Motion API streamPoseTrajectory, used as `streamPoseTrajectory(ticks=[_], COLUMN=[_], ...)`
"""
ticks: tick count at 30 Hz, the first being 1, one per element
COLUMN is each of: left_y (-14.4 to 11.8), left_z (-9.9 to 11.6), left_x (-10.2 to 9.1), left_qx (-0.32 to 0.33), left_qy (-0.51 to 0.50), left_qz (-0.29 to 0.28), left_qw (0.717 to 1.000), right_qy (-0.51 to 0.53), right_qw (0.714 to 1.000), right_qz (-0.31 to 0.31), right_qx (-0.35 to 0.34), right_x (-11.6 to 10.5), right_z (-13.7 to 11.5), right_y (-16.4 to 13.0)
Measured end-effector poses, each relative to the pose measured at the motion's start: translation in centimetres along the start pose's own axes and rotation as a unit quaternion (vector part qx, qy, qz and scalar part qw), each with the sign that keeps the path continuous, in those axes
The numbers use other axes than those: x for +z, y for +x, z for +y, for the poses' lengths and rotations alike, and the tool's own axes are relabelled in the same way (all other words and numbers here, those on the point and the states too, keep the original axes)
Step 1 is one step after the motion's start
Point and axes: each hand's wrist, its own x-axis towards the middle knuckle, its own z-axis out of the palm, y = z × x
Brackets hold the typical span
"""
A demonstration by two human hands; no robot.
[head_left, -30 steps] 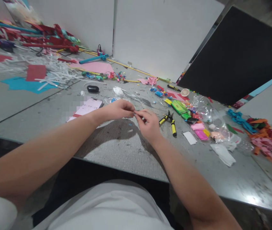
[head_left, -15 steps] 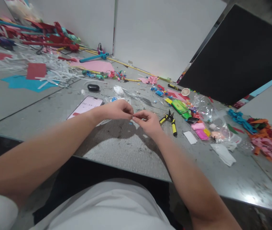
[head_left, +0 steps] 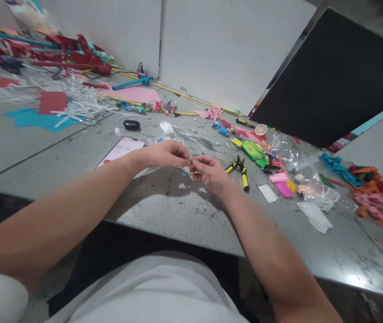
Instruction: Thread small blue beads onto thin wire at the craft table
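Note:
Above the grey table point(head_left: 174, 224), my left hand point(head_left: 169, 154) and my right hand point(head_left: 209, 172) meet fingertip to fingertip. Both are closed in a pinch around something small and dark that I cannot make out. Just right of my right hand lie wire pliers with yellow and black handles point(head_left: 244, 176), jaws pointing away from me. A phone point(head_left: 123, 148) showing a timer is partly covered by my left forearm. Beyond the hands lie thin clear strands or wires point(head_left: 194, 138) and a small white wad point(head_left: 166, 128).
A black case point(head_left: 131, 125) sits behind the phone. Packets of coloured clay point(head_left: 254, 152) and clear plastic bags point(head_left: 283, 150) spread to the right. White paper strips point(head_left: 80, 96) and red crafted pieces point(head_left: 80, 56) fill the back left. White panels point(head_left: 225, 49) stand behind the table.
My fingertips have shifted slightly to the right. My right hand has turned a little, with its lower fingers curling more into view. Things on the table stay in place.

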Motion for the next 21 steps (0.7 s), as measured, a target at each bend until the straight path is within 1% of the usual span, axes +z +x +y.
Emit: streamPoseTrajectory(ticks=[2, 5, 7, 10, 13, 15, 16, 18, 19, 21], left_y=[0.2, 0.6, 0.8, 0.9, 0.9, 0.8, 0.8, 0.9, 0.9, 1.1], left_z=[-0.4, -1.3, -2.0, -2.6, -2.6, -2.5, -2.4, -2.5, -2.6, -2.8], left_x=[0.0, 0.0, 0.1, 0.4, 0.7, 1.0, 1.1, 1.3, 1.4, 1.4], left_qx=[-0.004, 0.006, 0.033, 0.059, 0.063, 0.064, 0.062, 0.059, 0.057, 0.055], left_qy=[0.032, 0.131, 0.187, 0.211, 0.210, 0.227, 0.241, 0.261, 0.263, 0.249], left_qz=[0.011, 0.022, 0.017, -0.002, -0.034, -0.050, -0.048, -0.034, -0.028, -0.027], left_qw=[0.999, 0.991, 0.982, 0.976, 0.975, 0.970, 0.967, 0.963, 0.963, 0.966], right_qy=[-0.003, -0.026, -0.068, -0.169, -0.289, -0.362, -0.391, -0.428, -0.435, -0.433], right_qw=[1.000, 0.999, 0.995, 0.980, 0.945, 0.911, 0.894, 0.865, 0.857, 0.849], right_qz=[0.013, 0.045, 0.061, 0.074, 0.067, 0.049, 0.041, 0.032, 0.030, 0.028], right_qx=[0.001, -0.011, -0.035, -0.081, -0.140, -0.190, -0.216, -0.259, -0.276, -0.301], right_x=[0.1, 0.0, -0.1, -0.1, -0.1, 0.0, 0.1, 0.2, 0.3, 0.3], right_z=[-0.1, 0.0, 0.3, 0.7, 0.9, 0.8, 0.7, 0.6, 0.5, 0.5], right_y=[0.1, 0.3, 0.5, 0.5, 0.1, -0.2, -0.4, -0.6, -0.7, -0.7])
